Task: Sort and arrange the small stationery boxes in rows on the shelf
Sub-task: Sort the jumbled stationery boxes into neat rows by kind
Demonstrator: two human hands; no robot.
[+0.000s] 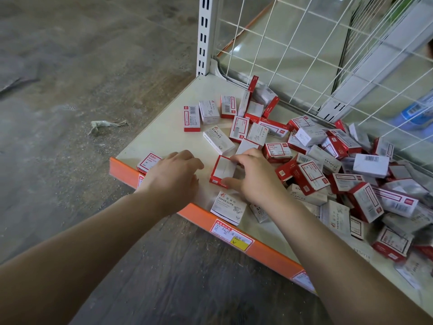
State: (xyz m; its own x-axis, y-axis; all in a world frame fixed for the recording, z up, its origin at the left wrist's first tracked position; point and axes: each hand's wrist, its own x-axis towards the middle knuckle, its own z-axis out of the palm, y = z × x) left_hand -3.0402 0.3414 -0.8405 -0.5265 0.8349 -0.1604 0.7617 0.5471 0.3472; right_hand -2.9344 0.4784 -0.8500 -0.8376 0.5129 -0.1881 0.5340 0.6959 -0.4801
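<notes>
Many small red-and-white and white stationery boxes lie scattered on the cream shelf (164,137), heaped thickest at the right (351,174). My right hand (253,177) pinches a red-edged box (222,170) between thumb and fingers near the shelf's front. My left hand (173,177) hovers beside it with loosely curled fingers, holding nothing, partly covering a red paper-clip box (148,161) at the front corner. A white paper-clips box (228,207) sits at the front edge below my right hand. Three boxes stand side by side further back (208,112).
An orange price strip (234,233) with labels runs along the shelf's front edge. White wire mesh (304,55) and a slotted upright post (203,36) close the back. A crumpled scrap (103,125) lies on the grey floor at the left.
</notes>
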